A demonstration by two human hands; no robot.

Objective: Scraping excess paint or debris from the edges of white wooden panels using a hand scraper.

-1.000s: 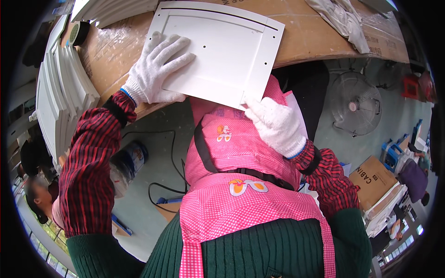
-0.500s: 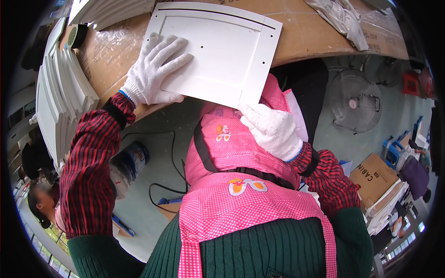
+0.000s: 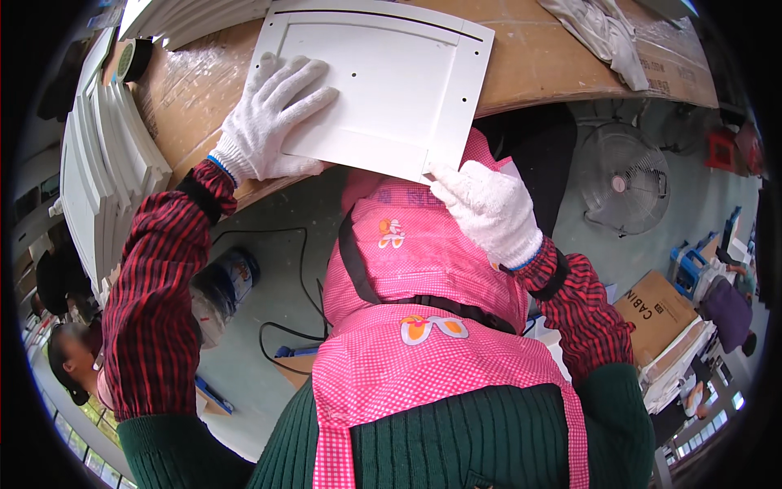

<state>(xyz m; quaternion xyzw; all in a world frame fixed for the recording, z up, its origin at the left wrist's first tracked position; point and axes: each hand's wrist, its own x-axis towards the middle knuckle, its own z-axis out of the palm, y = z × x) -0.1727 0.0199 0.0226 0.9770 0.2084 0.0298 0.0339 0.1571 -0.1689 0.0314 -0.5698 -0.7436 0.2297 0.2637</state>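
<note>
A white rectangular panel point(image 3: 366, 98) with a raised frame, a dark slot along its far edge and several small holes lies on the cardboard-covered table, its near edge overhanging. My left hand point(image 3: 273, 118), in a white knit glove, rests on its left part with fingers spread flat. At the near right corner is my right hand point(image 3: 489, 204), gloved too, with fingers closed and fingertips at the panel's edge. Whatever those fingers hold, if anything, is hidden.
Curved white panels point(image 3: 106, 179) stand stacked at the left; more lie far left. A tape roll point(image 3: 134, 61) and a white cloth point(image 3: 599, 37) are on the table point(image 3: 538, 65). Below are a bucket point(image 3: 236, 273), cables and a floor fan point(image 3: 623, 183). Other people work farther off.
My right hand has shifted slightly right and away from me at the panel's corner. The panel has moved a little farther off. My left hand stays spread on it.
</note>
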